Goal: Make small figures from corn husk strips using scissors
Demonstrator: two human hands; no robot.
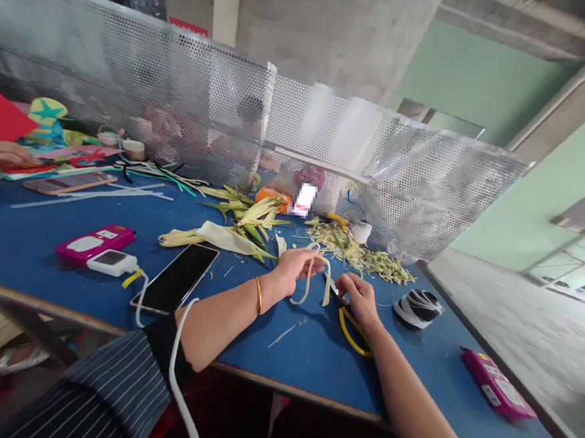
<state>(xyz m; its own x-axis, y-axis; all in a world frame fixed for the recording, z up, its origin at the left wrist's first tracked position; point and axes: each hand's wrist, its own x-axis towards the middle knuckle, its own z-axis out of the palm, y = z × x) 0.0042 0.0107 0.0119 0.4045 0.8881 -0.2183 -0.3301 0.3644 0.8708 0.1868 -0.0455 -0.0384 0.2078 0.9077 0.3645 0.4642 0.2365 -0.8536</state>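
My left hand [296, 267] pinches a pale, narrow strip of corn husk [327, 288], which curls in a loop and hangs from the fingers. Close by on the right, my right hand [360, 298] has its fingers curled in, and what they hold is hidden. Scissors with yellow-rimmed handles [354, 335] lie under and beside that hand, their blades pointing toward the left hand. A thin white thread runs from near the right hand to a black-and-white spool [418, 309]. Thin husk scraps [283, 335] lie on the blue table in front of me.
Whole husks [221, 239] and a heap of shredded husk [355, 250] lie before a perforated metal screen [324, 118]. A phone [181, 279], a white cable [177, 364] and magenta devices [95, 244] [497, 385] surround my arms. A co-worker's hand [4, 152] is at far left.
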